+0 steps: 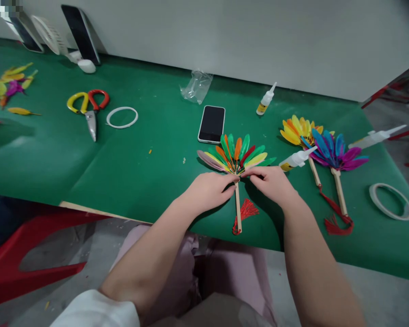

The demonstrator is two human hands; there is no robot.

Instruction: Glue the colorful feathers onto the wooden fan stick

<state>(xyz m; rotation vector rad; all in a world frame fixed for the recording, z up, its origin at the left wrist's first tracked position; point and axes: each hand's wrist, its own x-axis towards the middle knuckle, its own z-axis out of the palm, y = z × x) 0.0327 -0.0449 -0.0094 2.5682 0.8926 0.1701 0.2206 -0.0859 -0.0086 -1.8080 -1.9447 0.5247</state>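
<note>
A feather fan (237,200) with green, orange, red, yellow and pale mauve feathers lies on the green table, its wooden handle toward me and a red tassel (248,209) beside it. My left hand (211,190) presses its fingertips on the joint of feathers and handle from the left. From the right, the extended index finger of my right hand (271,181) touches the base of the feathers; its other fingers are curled. A glue bottle (295,160) lies just beyond my right hand.
Yellow (301,129) and blue-purple (341,152) fans lie right, near a tape roll (391,202) and another bottle (375,137). A phone (211,124), plastic bag (198,86) and upright bottle (266,100) are behind. Scissors (91,119), a white ring (122,118) and loose feathers (12,86) lie left.
</note>
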